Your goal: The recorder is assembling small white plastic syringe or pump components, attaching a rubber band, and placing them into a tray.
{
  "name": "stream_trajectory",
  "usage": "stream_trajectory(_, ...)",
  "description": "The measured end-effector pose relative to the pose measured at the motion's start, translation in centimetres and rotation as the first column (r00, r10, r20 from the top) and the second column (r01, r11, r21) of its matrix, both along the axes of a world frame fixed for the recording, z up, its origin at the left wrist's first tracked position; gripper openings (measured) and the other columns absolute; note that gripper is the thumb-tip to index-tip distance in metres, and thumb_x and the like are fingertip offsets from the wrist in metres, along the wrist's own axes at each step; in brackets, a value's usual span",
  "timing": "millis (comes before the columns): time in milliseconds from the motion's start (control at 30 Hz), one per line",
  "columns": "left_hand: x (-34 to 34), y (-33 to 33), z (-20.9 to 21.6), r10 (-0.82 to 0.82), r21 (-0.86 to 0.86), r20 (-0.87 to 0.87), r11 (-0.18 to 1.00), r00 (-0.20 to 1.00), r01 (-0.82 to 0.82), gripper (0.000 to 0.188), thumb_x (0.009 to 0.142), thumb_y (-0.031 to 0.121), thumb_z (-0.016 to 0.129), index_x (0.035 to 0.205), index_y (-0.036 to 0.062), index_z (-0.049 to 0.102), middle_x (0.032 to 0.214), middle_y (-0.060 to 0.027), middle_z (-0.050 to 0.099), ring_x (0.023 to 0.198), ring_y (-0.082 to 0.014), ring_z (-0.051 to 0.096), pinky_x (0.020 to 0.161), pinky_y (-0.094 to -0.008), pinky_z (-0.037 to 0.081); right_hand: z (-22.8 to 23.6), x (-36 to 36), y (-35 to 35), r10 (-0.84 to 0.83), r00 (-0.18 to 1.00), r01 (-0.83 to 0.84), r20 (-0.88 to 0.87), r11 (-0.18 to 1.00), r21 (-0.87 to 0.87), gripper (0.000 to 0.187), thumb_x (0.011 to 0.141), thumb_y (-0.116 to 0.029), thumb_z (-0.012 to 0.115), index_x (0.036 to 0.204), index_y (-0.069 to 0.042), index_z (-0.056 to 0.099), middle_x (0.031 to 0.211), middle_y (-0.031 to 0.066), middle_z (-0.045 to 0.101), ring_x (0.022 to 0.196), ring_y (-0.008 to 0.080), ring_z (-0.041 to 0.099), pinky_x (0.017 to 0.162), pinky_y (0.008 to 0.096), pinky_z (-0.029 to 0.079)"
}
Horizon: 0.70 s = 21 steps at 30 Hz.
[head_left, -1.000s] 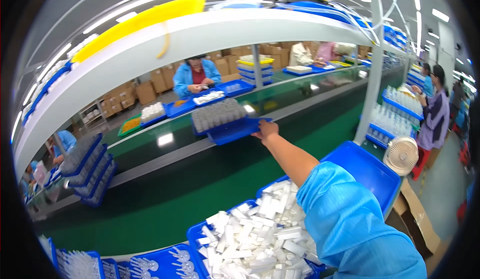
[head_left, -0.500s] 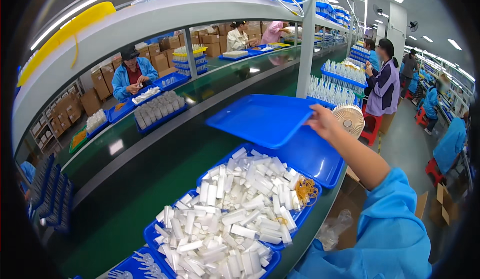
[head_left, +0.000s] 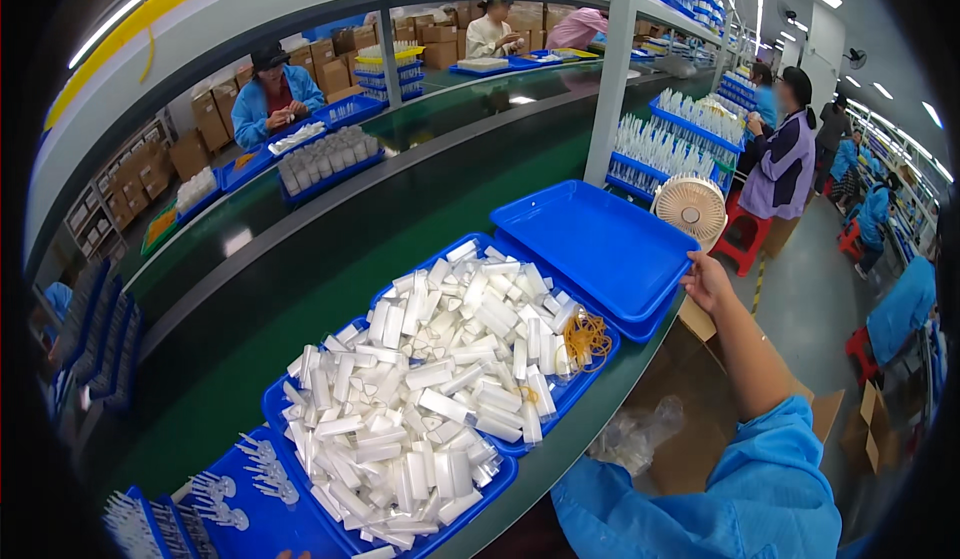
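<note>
My right hand grips the near right corner of an empty blue tray, fingers closed round its rim. That tray lies over another blue tray, whose edge shows beneath it. Two blue trays nearer me hold a heap of small white wrapped pieces. Tan rubber bands lie at the heap's right side. Only a sliver of my left hand shows at the lower edge, its fingers mostly hidden. Close to it is a blue tray with white pronged pieces.
A beige round fan stands behind the held tray, by a grey post. Stacked blue trays of white pieces stand beyond. A green conveyor belt runs along the left. Open cardboard boxes sit low at right. Several people work nearby.
The empty blue tray has come down and right, from tilted in the air to lying over the tray below. My right hand moved with it. The whole view has shifted slightly.
</note>
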<state>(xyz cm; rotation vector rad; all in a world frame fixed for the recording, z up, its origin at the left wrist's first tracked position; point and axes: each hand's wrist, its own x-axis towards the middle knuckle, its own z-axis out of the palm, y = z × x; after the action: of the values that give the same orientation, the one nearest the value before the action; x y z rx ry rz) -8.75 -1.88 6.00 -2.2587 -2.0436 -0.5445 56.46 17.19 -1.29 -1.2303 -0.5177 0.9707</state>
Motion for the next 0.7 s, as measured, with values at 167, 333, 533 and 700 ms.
stream_trajectory(167, -2.6, 0.8, 0.2, 0.017, -0.024, -0.102, 1.000, 0.995, -0.020, 0.041, 0.077, 0.008, 0.060, 0.116, -0.0007, 0.050, 0.115, -0.0240, 0.048, 0.107, -0.0402, 0.046, 0.092, -0.0417, 0.037, -0.1, 0.9, -0.5, 0.046, 0.977, 0.035, 0.207, 0.929, -0.369, 0.021, 0.083, -0.025, 0.052, 0.070, -0.009, 0.051, 0.062, 0.0058, 0.058, 0.045, 0.0180, 0.058, 0.035, 0.0244, 0.039)
stream_trajectory(333, -4.6, 2.9, -0.6, -0.014, 0.000, -0.136, 1.000, 0.991, 0.015, 0.044, 0.076, 0.008, 0.061, 0.117, -0.0012, 0.049, 0.118, -0.0243, 0.047, 0.109, -0.0399, 0.045, 0.094, -0.0417, 0.037, -1.8, 4.5, -0.7, 0.203, 0.710, 0.244, 0.674, 0.827, -0.506, 0.041, 0.084, -0.039, 0.053, 0.064, -0.004, 0.056, 0.061, 0.0126, 0.059, 0.052, 0.0280, 0.060, 0.044, 0.0370, 0.044)
stream_trajectory(533, -3.8, 7.4, -2.7, -0.041, -0.041, -0.160, 0.999, 0.986, 0.035, 0.048, 0.075, 0.009, 0.062, 0.120, 0.0012, 0.048, 0.120, -0.0258, 0.045, 0.110, -0.0405, 0.044, 0.095, -0.0413, 0.036, 6.0, -8.2, -0.6, 0.056, 0.079, 0.386, 0.995, 0.919, -0.083, 0.042, 0.079, -0.043, 0.060, 0.072, -0.002, 0.061, 0.065, 0.0174, 0.060, 0.064, 0.0309, 0.060, 0.057, 0.0405, 0.045)
stream_trajectory(700, -5.2, 9.6, -5.4, 0.045, -0.043, -0.195, 0.998, 0.980, -0.054, 0.046, 0.076, 0.009, 0.060, 0.120, 0.0019, 0.048, 0.123, -0.0280, 0.042, 0.110, -0.0413, 0.045, 0.095, -0.0421, 0.036, 4.4, -17.6, 3.8, 0.042, 0.106, -0.259, 0.994, 0.966, -0.013, 0.041, 0.078, -0.032, 0.063, 0.109, -0.007, 0.055, 0.111, 0.0122, 0.055, 0.105, 0.0295, 0.051, 0.089, 0.0374, 0.042)
